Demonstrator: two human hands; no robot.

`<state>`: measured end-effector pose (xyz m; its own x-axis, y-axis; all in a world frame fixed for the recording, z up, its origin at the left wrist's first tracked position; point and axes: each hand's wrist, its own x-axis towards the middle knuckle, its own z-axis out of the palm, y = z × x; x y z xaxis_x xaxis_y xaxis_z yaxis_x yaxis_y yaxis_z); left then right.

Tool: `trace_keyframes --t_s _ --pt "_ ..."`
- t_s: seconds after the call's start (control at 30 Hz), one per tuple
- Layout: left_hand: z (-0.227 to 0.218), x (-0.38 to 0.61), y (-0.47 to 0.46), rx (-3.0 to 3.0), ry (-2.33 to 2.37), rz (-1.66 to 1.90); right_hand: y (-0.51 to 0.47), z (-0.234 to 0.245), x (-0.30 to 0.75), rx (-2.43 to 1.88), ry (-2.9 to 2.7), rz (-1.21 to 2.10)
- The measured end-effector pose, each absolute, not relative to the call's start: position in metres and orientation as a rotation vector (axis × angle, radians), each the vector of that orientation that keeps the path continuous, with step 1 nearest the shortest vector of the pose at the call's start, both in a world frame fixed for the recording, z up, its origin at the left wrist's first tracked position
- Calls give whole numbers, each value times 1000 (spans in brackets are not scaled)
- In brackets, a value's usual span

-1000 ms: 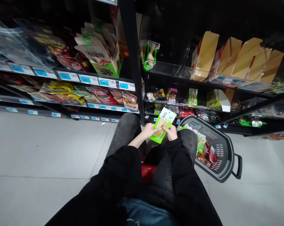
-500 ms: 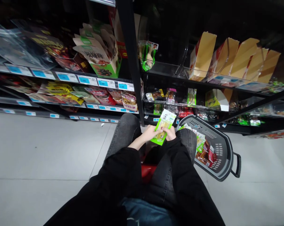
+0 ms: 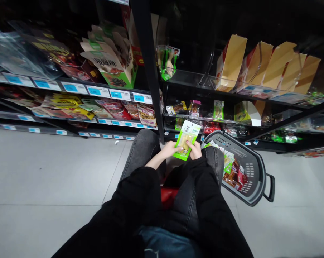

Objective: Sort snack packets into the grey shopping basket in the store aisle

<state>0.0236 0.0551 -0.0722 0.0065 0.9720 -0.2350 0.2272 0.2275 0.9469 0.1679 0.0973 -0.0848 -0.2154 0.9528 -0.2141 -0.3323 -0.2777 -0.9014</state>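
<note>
Both my hands hold one green and white snack packet above my knees, in front of the low shelves. My left hand grips its left edge with curled fingers. My right hand pinches its lower right side, thumb on the front. A grey shopping basket sits on the floor just right of my right knee, tilted, with several snack packets inside. I am crouched or seated low, knees in grey jeans.
Black store shelves hold snack bags, green boxes and tan cartons, with blue price tags along the edges. A red object shows between my legs. Grey tile floor spreads left and right.
The packet and both hands have lifted slightly and shifted a little; the grip is the same. The basket has not moved.
</note>
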Motion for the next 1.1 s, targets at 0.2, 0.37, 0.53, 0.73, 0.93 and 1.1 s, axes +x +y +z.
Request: trace_keyframes --t_s 0.2,0.37,0.53,0.73,0.93,1.1 --pt "-71 27 54 1103 1418 942 105 -101 174 -1115 -1113 1517" --pt "-70 33 51 999 1292 943 107 -107 179 -1100 -1154 1520" --pt "-70 34 51 950 1333 946 106 -110 176 -1072 -1191 1526" --pt "-71 32 51 935 1322 899 105 -105 177 -1026 -1086 1533" --pt "-65 35 48 850 1141 888 103 -94 178 -1038 -1038 1574" --pt "-53 29 46 392 616 680 98 -80 179 -1030 -935 1766"
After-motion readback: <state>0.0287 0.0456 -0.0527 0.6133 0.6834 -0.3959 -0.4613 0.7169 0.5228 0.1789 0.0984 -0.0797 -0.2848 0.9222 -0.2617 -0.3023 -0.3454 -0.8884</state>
